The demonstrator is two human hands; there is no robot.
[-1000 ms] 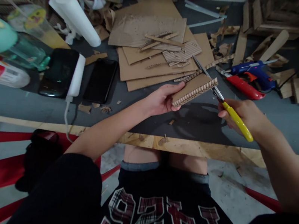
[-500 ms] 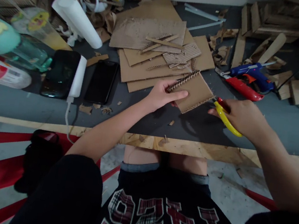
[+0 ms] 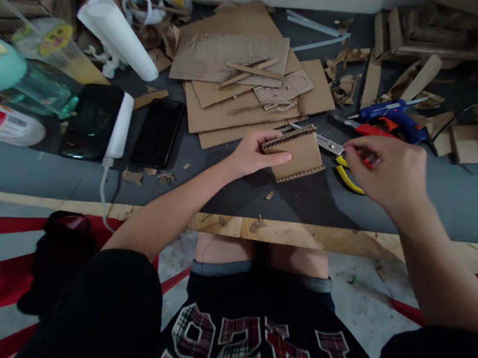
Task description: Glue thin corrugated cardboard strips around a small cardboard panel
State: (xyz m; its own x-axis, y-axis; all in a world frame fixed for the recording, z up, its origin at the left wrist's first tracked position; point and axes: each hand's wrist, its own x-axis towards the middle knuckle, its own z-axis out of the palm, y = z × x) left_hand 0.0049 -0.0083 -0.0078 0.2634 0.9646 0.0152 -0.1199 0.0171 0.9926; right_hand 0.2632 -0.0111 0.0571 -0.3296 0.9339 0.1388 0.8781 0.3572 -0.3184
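Observation:
My left hand (image 3: 257, 156) grips a small folded cardboard piece (image 3: 300, 157) with corrugated edges, the thumb lying on its face. Beyond the piece, scissors (image 3: 331, 146) with yellow and red handles point left, their blades partly hidden behind the cardboard. My right hand (image 3: 381, 168) is closed at the scissors' handles, fingers bent and partly hidden by the back of the hand. Stacked cardboard sheets (image 3: 212, 120) with loose strips on top lie just behind my left hand.
A red-handled tool (image 3: 369, 129) and a blue glue gun (image 3: 397, 114) lie beyond my right hand. Two dark phones (image 3: 158, 133), a white power bank (image 3: 120, 124), bottles (image 3: 1, 117) and a white roll (image 3: 119, 36) are at the left. Cardboard pieces (image 3: 471, 143) lie at the right.
The scissors have gone from the cardboard's right edge to behind it, blades now showing. My right hand has turned and risen slightly. The cardboard piece has tilted in my left hand.

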